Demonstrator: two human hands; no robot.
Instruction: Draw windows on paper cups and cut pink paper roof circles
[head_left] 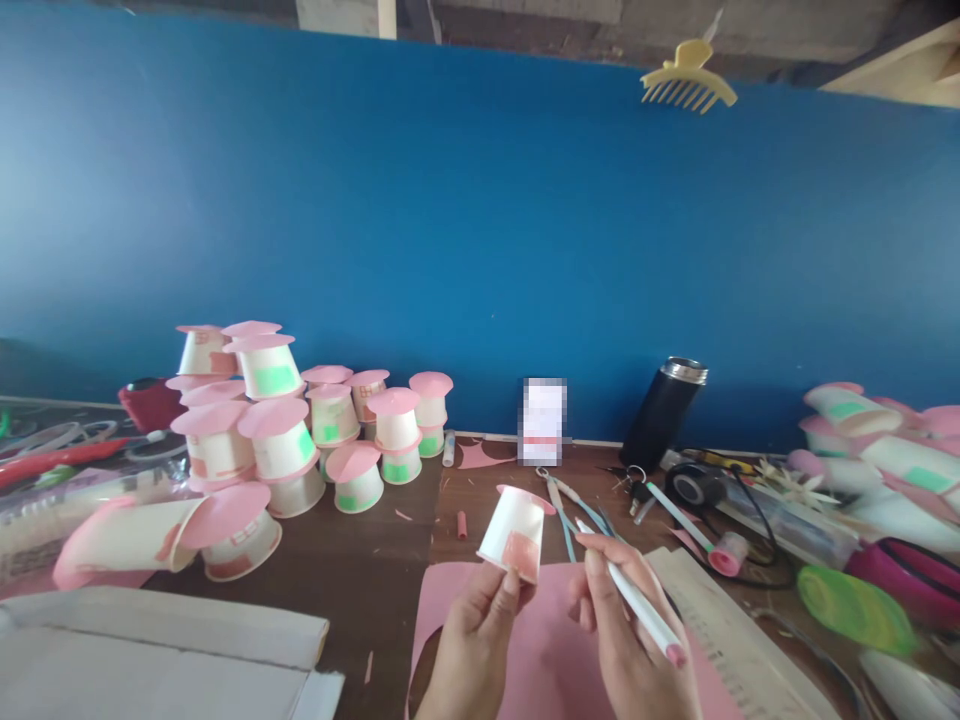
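A white paper cup (502, 525) with a pink paper disc on its narrow end is tilted in my left hand (480, 620). My thumb and fingers pinch its wide rim, beside a reddish-pink coloured patch on the cup's side. To its right, my right hand (637, 640) grips a white marker pen (637, 605) with a pink end pointing back towards me. The marker's tip is near the cup but apart from it. Beneath both hands lies a sheet of pink paper (555, 660) with a curved cut-out at its left.
Several pink-topped cups (281, 440) stand stacked at the left; more cups (892, 450) are heaped at the right. Pliers (574, 500), a black flask (664, 415), a red marker cap (462, 524) and a cardboard piece (165, 650) surround the pink sheet. A blue panel (450, 220) rises behind.
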